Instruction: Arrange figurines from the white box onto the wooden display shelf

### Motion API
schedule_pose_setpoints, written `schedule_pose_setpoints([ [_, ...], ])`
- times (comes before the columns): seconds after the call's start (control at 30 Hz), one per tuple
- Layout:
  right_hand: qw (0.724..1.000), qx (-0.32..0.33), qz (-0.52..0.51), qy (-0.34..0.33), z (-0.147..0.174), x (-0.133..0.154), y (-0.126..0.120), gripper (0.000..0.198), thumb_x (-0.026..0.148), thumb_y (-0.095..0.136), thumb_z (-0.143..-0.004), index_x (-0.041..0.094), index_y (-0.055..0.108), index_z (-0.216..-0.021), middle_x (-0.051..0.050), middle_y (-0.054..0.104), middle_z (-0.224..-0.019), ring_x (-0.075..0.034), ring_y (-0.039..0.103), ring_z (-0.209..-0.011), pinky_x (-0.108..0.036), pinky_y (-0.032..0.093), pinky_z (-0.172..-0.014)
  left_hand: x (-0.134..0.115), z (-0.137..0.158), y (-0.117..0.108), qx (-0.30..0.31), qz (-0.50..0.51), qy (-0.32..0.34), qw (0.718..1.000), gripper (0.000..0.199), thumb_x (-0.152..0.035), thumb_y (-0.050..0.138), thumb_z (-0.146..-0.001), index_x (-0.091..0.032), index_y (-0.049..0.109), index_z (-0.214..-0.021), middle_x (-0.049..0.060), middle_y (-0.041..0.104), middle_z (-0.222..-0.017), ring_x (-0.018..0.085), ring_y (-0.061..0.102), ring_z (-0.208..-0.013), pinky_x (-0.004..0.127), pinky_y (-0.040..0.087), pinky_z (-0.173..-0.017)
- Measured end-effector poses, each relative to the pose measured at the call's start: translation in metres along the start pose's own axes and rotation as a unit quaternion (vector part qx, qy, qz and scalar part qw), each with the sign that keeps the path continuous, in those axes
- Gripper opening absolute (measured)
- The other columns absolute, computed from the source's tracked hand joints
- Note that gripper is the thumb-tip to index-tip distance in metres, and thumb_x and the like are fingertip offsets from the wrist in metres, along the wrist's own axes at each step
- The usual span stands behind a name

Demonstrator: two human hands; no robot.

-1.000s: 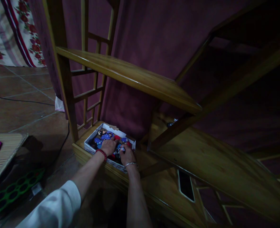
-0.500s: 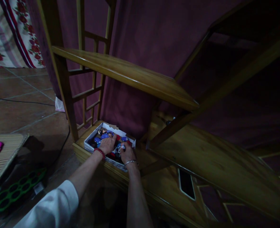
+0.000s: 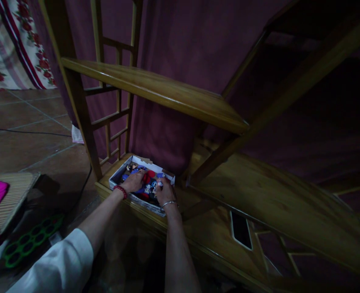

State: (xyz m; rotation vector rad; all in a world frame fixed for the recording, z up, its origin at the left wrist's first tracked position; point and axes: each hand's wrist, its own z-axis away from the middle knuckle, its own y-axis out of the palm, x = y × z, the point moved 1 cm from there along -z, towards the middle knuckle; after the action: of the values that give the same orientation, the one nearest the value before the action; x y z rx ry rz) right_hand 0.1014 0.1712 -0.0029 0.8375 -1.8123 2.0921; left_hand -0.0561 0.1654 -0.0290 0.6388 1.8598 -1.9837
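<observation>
A shallow white cardboard box [image 3: 118, 176] sits on the lowest wooden shelf, holding several small figurines [image 3: 151, 187] in blue, red and white. My left hand [image 3: 133, 181], with a red bead bracelet, reaches over the box's left half. Its fingers touch the contents near a red piece [image 3: 149, 175]; what they grip, if anything, is too small to make out. At the box's right side, my right hand [image 3: 165, 191], wearing a silver bangle, is curled round a small white and blue figurine [image 3: 159, 183].
A wooden shelf board [image 3: 155, 89] juts out above the box. To the right, a phone [image 3: 241, 230] lies on the lower wood surface. A slanted wooden bar [image 3: 216, 158] stands between. On the floor at left are a green rack with round holes [image 3: 30, 240] and a striped mat [image 3: 18, 195].
My left hand has drawn back slightly to the left, uncovering more of the red piece. My right hand stays at the box's right end. The view has shifted a little.
</observation>
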Motion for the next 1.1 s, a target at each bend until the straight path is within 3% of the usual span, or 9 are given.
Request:
schedule_pose_setpoints([
  [0.1, 1.000, -0.011, 0.000, -0.002, -0.001, 0.000, 0.000, 0.021, 0.016, 0.044, -0.076, 0.021, 0.055, -0.093, -0.003, 0.061, -0.087, -0.014, 0.056, -0.079, -0.023, 0.041, -0.069, 0.001, 0.002, -0.005, 0.001, 0.036, -0.010, 0.999, 0.043, -0.013, 0.047, -0.072, -0.015, 0.044, -0.115, 0.010, 0.055, -0.114, 0.020, 0.050, -0.106, 0.030, 0.037, -0.091],
  [0.2, 1.000, -0.023, -0.007, 0.007, -0.003, -0.001, 0.001, 0.021, 0.015, 0.045, -0.075, 0.020, 0.055, -0.093, -0.003, 0.061, -0.089, -0.015, 0.055, -0.083, -0.023, 0.041, -0.072, -0.004, 0.003, -0.009, 0.021, 0.119, -0.029, 0.992, 0.042, -0.013, 0.046, -0.073, -0.017, 0.044, -0.114, 0.008, 0.058, -0.103, 0.018, 0.057, -0.090, 0.030, 0.045, -0.080],
  [0.3, 0.999, -0.033, -0.018, 0.009, -0.004, -0.002, 0.003, 0.022, 0.015, 0.044, -0.075, 0.019, 0.054, -0.094, -0.005, 0.061, -0.090, -0.015, 0.056, -0.083, -0.024, 0.041, -0.074, -0.011, 0.004, -0.009, 0.054, 0.257, -0.046, 0.964, 0.042, -0.010, 0.043, -0.074, -0.017, 0.041, -0.116, 0.005, 0.057, -0.092, 0.013, 0.059, -0.070, 0.025, 0.050, -0.061],
  [0.43, 0.999, -0.042, -0.016, -0.001, -0.005, -0.004, 0.005, 0.023, 0.014, 0.043, -0.075, 0.020, 0.054, -0.094, -0.005, 0.061, -0.090, -0.015, 0.055, -0.082, -0.025, 0.041, -0.073, -0.017, 0.005, -0.009, 0.067, 0.366, -0.063, 0.926, 0.043, -0.005, 0.041, -0.075, -0.018, 0.040, -0.116, 0.004, 0.054, -0.090, 0.010, 0.057, -0.070, 0.020, 0.049, -0.057],
  [0.7, 0.998, -0.051, -0.027, -0.011, -0.007, -0.004, 0.007, 0.023, 0.013, 0.040, -0.075, 0.019, 0.053, -0.093, -0.004, 0.060, -0.088, -0.015, 0.055, -0.081, -0.025, 0.040, -0.073, -0.016, 0.005, -0.009, 0.066, 0.383, -0.055, 0.920, 0.051, -0.004, 0.038, -0.074, -0.022, 0.038, -0.121, 0.006, 0.054, -0.100, 0.010, 0.056, -0.073, 0.019, 0.048, -0.056],
  [0.87, 0.998, -0.058, -0.031, -0.013, -0.006, -0.005, 0.006, 0.022, 0.014, 0.041, -0.075, 0.019, 0.052, -0.094, -0.004, 0.060, -0.089, -0.015, 0.055, -0.083, -0.025, 0.040, -0.075, -0.012, 0.001, -0.007, 0.038, 0.383, -0.049, 0.922, 0.053, -0.004, 0.038, -0.073, -0.016, 0.034, -0.124, 0.008, 0.054, -0.103, 0.010, 0.056, -0.072, 0.021, 0.048, -0.059],
  [0.97, 0.998, -0.055, -0.029, -0.004, -0.005, -0.003, 0.004, 0.022, 0.014, 0.041, -0.075, 0.020, 0.052, -0.094, -0.004, 0.060, -0.089, -0.015, 0.055, -0.083, -0.025, 0.040, -0.075, -0.006, -0.003, -0.006, 0.013, 0.346, -0.047, 0.937, 0.055, -0.004, 0.037, -0.072, -0.014, 0.032, -0.126, 0.007, 0.057, -0.098, 0.011, 0.055, -0.075, 0.024, 0.048, -0.066],
  [1.1, 0.998, -0.056, -0.032, -0.006, -0.004, 0.000, 0.002, 0.024, 0.013, 0.041, -0.075, 0.020, 0.052, -0.094, -0.003, 0.060, -0.090, -0.016, 0.054, -0.085, -0.025, 0.039, -0.076, 0.000, -0.005, -0.005, -0.028, 0.281, -0.037, 0.959, 0.056, -0.006, 0.041, -0.071, -0.015, 0.036, -0.126, 0.007, 0.056, -0.107, 0.014, 0.052, -0.095, 0.026, 0.042, -0.084],
])
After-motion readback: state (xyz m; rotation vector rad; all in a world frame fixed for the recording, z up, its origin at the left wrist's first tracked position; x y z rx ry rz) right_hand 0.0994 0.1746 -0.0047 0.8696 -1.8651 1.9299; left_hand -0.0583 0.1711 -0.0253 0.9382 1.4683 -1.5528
